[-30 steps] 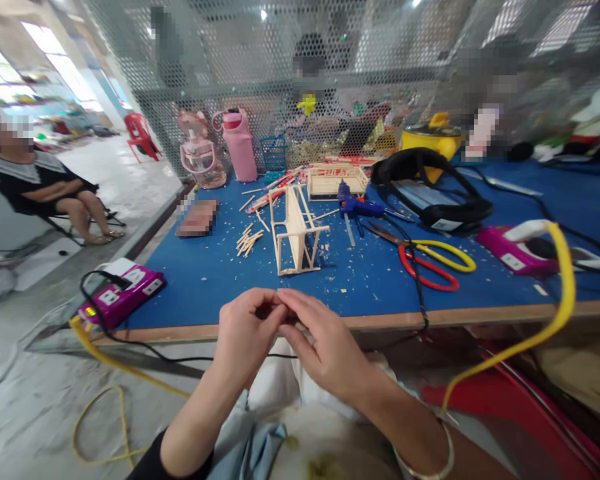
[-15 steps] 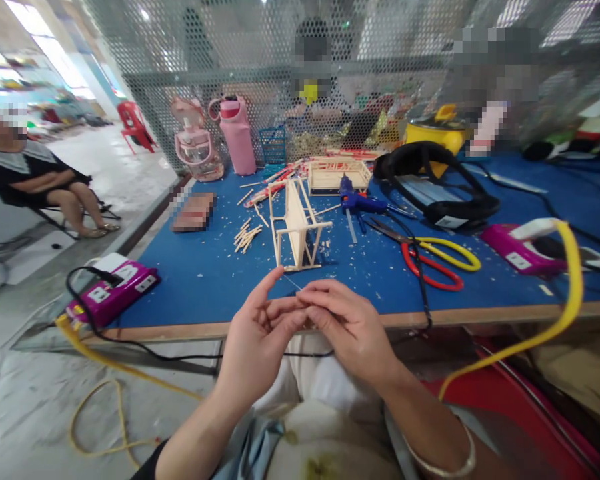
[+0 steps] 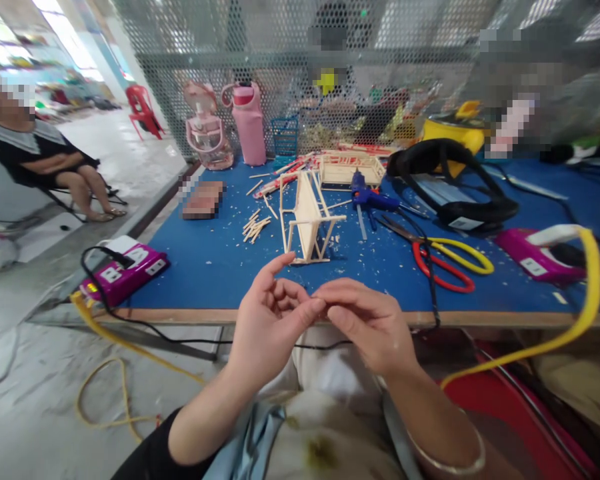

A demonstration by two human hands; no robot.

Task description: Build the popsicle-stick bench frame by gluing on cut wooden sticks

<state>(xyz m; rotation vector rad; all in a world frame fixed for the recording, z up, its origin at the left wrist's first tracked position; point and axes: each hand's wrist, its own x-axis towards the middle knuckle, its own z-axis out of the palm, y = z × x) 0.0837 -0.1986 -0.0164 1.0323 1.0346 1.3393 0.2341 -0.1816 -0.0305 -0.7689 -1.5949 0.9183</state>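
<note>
My left hand (image 3: 275,317) and my right hand (image 3: 370,323) meet at the fingertips above the front edge of the blue table (image 3: 205,267). The left thumb and a finger are pinched, and whatever they hold is too small to make out. Bent fingers of my right hand touch the same spot; anything between them is hidden. Just beyond the hands stands a frame of thin wooden sticks (image 3: 307,217). Short loose sticks (image 3: 256,227) lie left of it. Behind it to the right are a stick tray (image 3: 353,171) and a blue glue gun (image 3: 373,198).
Scissors (image 3: 450,263) and a black headset (image 3: 450,183) lie on the right. Purple power strips (image 3: 125,273) sit at both sides, with cables hanging past the edge. Pink bottles (image 3: 250,123) stand by the mesh. A person (image 3: 45,153) sits at the far left.
The view has shifted, so the table items appear farther right and slightly higher. My right thumb has moved away from the left thumb, leaving a small gap.
</note>
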